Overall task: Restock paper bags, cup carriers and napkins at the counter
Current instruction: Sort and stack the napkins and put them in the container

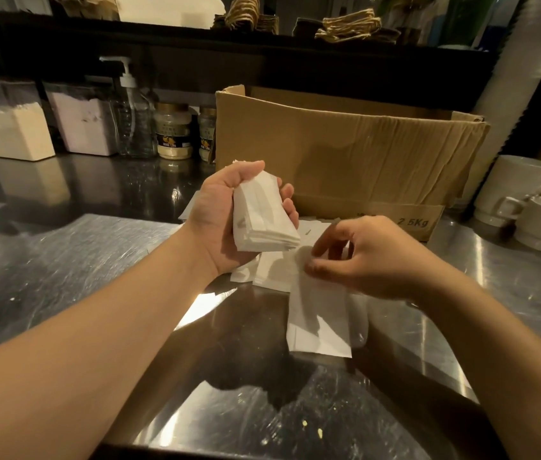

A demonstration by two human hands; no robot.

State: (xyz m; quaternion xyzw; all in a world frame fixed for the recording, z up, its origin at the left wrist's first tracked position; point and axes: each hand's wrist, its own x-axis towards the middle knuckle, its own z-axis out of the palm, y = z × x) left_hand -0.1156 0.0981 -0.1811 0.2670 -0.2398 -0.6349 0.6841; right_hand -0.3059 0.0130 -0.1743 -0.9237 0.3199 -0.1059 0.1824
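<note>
A stack of white napkins [264,220] sits in the left hand [229,214], thumb over its far end and fingers curled round its right edge, held above the steel counter [63,260] just near of the cardboard box [345,151]. The right hand [372,257] pinches one loose napkin [319,317] by its far edge. More napkins [272,270] lie scattered on the counter beneath both hands.

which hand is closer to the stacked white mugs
Right. The right hand picks at loose white paper bags on the counter, toward the mugs. The left hand holds a bag stack farther left.
</note>
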